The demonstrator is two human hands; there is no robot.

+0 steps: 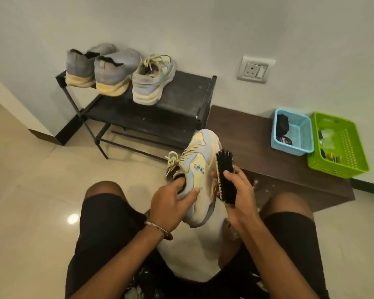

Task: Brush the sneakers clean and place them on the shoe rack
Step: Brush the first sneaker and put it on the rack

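Left hand (173, 201) grips the pale sneaker (200, 175) at its collar, fingers inside the opening; right hand (239, 190) holds the black-bristled brush (225, 175) against its side. Beyond: shoe rack (181, 98) with three sneakers (119, 72) on top. Right: low brown bench (257, 152) carrying blue basket (298, 145) and green basket (350, 156).

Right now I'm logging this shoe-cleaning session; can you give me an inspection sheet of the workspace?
Surface: glossy tile floor, one light glare.
Job's things: held sneaker; brush beside it; three shoes on top of shoe rack.
Clutter: blue basket and green basket, each holding small items, on brown bench.
Hands: left hand grips the sneaker; right hand holds the brush.
Cables: nothing seen.
Surroundings: white wall, wall socket.
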